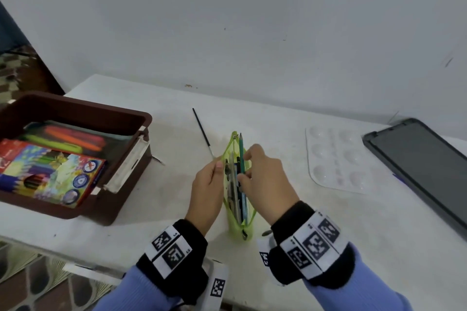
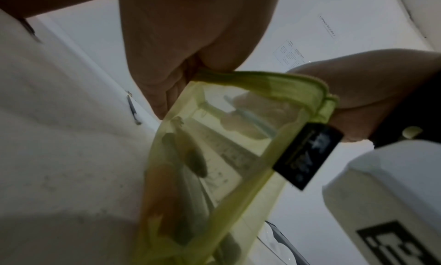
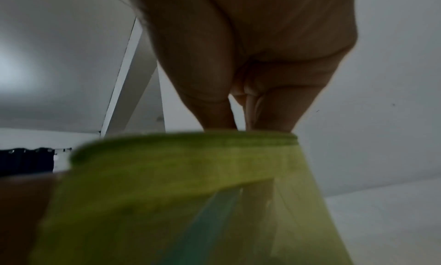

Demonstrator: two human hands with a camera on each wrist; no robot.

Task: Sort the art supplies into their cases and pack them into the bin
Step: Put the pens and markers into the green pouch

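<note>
A translucent lime-green pencil pouch [image 1: 238,227] stands open on the white table, holding a metal compass, pens and a ruler. My left hand [image 1: 207,184] pinches the pouch's left rim [image 2: 238,76]. My right hand [image 1: 262,174] pinches a green pencil [image 1: 241,151] that sticks up out of the pouch mouth; its fingers reach over the right rim [image 3: 214,139]. A thin black paintbrush [image 1: 202,131] lies on the table beyond the pouch. The brown bin [image 1: 106,113] at the left holds a coloured-pencil box [image 1: 50,174] and a case of markers [image 1: 73,136].
A clear plastic paint palette [image 1: 338,159] lies to the right of the pouch. A dark tablet-like lid [image 1: 424,166] sits at the far right edge. The wall runs close behind the table. The table's front edge is just under my wrists.
</note>
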